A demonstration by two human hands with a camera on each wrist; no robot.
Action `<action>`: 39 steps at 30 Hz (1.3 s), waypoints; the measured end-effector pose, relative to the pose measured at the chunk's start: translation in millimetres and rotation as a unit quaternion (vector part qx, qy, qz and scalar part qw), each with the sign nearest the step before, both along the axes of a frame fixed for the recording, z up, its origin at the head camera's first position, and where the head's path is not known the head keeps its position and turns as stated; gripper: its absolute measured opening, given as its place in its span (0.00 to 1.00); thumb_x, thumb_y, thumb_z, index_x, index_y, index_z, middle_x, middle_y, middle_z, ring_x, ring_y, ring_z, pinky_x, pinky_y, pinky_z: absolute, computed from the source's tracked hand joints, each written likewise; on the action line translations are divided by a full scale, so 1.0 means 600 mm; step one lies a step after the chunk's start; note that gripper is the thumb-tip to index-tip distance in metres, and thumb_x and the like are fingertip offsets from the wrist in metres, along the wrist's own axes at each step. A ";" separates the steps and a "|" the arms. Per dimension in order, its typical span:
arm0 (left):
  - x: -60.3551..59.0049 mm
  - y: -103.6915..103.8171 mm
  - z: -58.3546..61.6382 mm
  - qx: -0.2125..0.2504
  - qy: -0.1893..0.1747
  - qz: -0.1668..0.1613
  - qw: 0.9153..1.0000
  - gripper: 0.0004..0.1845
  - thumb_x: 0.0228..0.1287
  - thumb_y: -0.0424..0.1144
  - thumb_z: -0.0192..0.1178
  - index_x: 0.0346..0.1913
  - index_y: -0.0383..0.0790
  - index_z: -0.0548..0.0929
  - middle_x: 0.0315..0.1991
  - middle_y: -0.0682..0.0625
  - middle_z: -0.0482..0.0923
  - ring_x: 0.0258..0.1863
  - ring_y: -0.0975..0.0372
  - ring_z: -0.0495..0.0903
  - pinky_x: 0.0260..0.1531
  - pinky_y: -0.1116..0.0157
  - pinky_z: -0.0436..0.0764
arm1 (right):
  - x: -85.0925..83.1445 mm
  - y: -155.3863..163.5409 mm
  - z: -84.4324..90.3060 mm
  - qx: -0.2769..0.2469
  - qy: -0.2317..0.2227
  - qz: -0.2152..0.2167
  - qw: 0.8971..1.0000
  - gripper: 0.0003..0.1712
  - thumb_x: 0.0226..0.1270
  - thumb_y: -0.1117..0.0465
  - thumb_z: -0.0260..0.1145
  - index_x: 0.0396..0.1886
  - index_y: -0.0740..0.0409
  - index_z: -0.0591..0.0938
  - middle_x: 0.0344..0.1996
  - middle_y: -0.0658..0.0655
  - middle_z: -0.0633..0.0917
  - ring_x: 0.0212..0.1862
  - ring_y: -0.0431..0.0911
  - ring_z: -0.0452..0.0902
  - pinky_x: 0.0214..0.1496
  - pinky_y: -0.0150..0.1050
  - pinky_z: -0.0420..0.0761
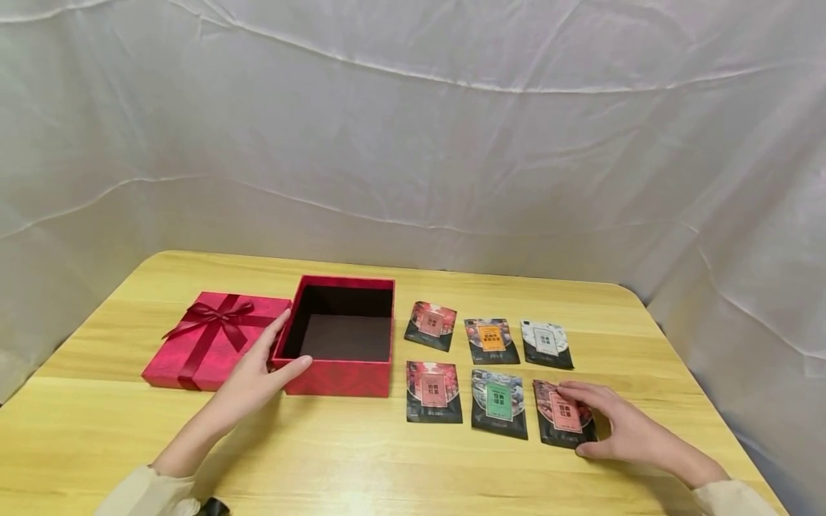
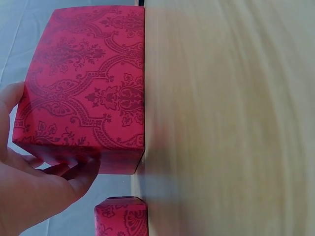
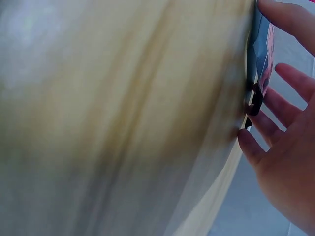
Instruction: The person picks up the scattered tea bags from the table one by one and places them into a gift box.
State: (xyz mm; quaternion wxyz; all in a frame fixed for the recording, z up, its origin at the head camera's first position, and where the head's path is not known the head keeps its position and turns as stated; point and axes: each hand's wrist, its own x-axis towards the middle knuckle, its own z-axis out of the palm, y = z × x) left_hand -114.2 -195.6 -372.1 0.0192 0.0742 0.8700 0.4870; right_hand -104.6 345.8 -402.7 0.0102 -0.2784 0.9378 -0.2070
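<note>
My left hand [image 1: 258, 369] is at the front left corner of an open red gift box [image 1: 338, 378]. Its thumb lies along the front rim and its fingers reach along the left wall; the left wrist view shows the box's patterned side [image 2: 88, 83] beside that hand. At the right, my right hand [image 1: 622, 426] spreads over a red-labelled tea sachet [image 1: 563, 416] lying on the table. Its thumb is at the sachet's near corner and its fingertips overlap the far right part. In the right wrist view the sachet [image 3: 266, 59] shows edge-on beside the spread fingers.
Between box and right hand lie more sachets: two pink-labelled [image 1: 432, 326], an orange one [image 1: 492, 341], a white one [image 1: 547, 344] and a green one [image 1: 499, 403]. The red lid [image 1: 193, 351] with a ribbon bow is left of the box. White cloth [image 1: 413, 158] hangs behind the wooden table.
</note>
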 end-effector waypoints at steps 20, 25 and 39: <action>0.000 0.003 -0.002 0.018 -0.011 0.005 1.000 0.47 0.66 0.51 0.61 0.78 0.48 0.44 0.75 0.37 0.47 0.70 0.39 0.50 0.59 0.36 0.63 | 0.004 -0.032 0.018 -0.020 -0.006 -0.031 0.999 0.51 0.43 0.50 0.80 0.65 0.70 0.69 0.57 0.71 0.73 0.56 0.66 0.70 0.51 0.67 0.71; 0.000 0.002 -0.001 0.016 -0.011 0.005 1.000 0.47 0.66 0.51 0.61 0.78 0.48 0.44 0.75 0.38 0.47 0.71 0.39 0.49 0.59 0.36 0.62 | 0.001 -0.037 0.019 -0.034 -0.011 -0.033 0.999 0.52 0.47 0.51 0.79 0.69 0.66 0.65 0.59 0.71 0.72 0.58 0.67 0.68 0.51 0.70 0.69; -0.001 0.000 -0.005 0.019 -0.007 0.004 1.000 0.46 0.66 0.51 0.61 0.78 0.48 0.45 0.75 0.38 0.48 0.71 0.39 0.49 0.59 0.34 0.59 | -0.016 -0.062 0.051 -0.023 -0.023 -0.040 0.999 0.50 0.54 0.49 0.75 0.72 0.60 0.62 0.57 0.69 0.73 0.56 0.64 0.71 0.49 0.65 0.73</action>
